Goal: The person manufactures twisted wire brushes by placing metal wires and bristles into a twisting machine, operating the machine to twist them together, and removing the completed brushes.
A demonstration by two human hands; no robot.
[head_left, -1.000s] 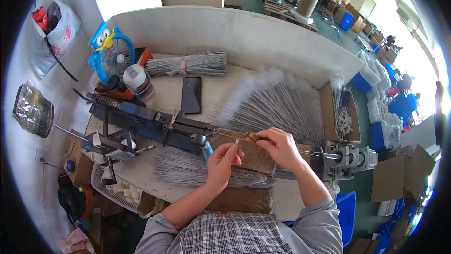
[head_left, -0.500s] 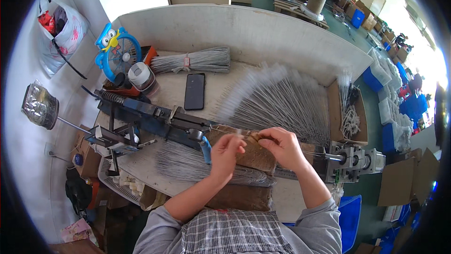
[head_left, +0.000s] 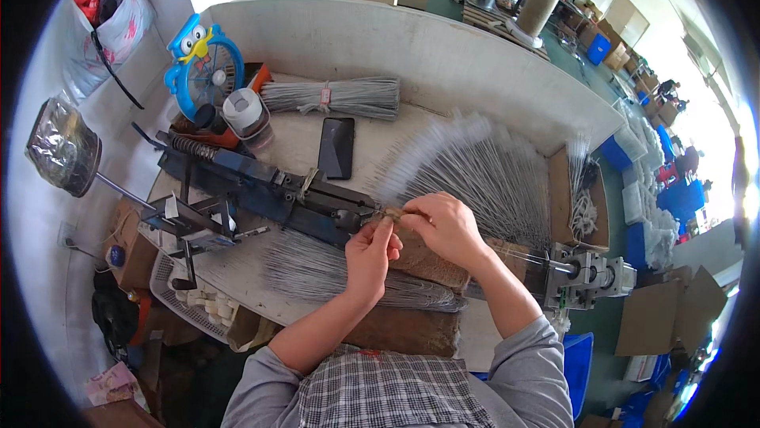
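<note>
My left hand [head_left: 370,252] and my right hand [head_left: 441,224] meet over the middle of the workbench, both pinching a small brown tuft on a thin wire [head_left: 391,213] right at the jaw end of a long blue metal hand tool [head_left: 269,188]. A fan of thin grey wire brushes [head_left: 475,171] spreads out behind my right hand. Another heap of grey wires [head_left: 317,266] lies under my left forearm. A brown fibrous block [head_left: 431,266] sits beneath both wrists.
A tied bundle of grey wires [head_left: 332,98], a black phone [head_left: 336,148], a white tape roll [head_left: 242,110] and a blue owl-shaped fan [head_left: 198,64] lie at the back. A small metal machine [head_left: 590,276] stands at right, a cardboard box [head_left: 578,206] beside it.
Both hands stay together at the tool's jaw end, fingers shifting slightly on the tuft. The view has tilted a little; nothing on the bench has moved.
</note>
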